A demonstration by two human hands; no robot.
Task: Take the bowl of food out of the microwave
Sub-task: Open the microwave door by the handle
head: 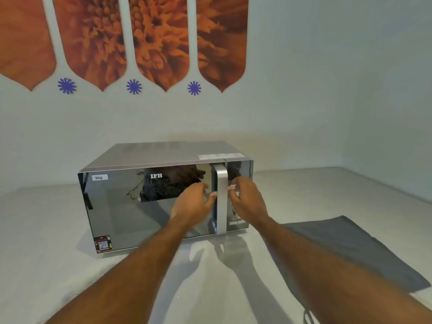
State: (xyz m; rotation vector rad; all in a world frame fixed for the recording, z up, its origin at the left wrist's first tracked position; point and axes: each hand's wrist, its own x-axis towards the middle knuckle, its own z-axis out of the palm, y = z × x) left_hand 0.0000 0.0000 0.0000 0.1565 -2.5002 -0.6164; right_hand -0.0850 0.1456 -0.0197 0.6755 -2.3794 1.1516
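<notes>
Head view is showing a microwave (149, 199) sitting on a pale bench (58, 265), its mirrored door (131, 206) shut flush with the body. The bowl is not showing; by judgement it is sitting inside, behind the reflective glass, which is giving back only the room. The door is hinging on the left, so the vertical silver handle (221, 197) is standing at its right edge, beside the control panel (238, 176), and that is why both hands are gathering there.

The left hand (192, 203) is reaching in from the door side, palm turned rightward, fingers spread and loosely curled, fingertips touching or just beside the handle's left edge. The right hand (247, 197) is coming over from the panel side, fingers bent and apart, tips at the handle's right edge. Neither hand is clamping anything yet. Both forearms are extending nearly straight from the bottom of the frame, converging on the handle.

A dark grey cloth (350, 251) is lying flat on the bench right of the microwave, likely placed as a landing spot for the bowl.
</notes>
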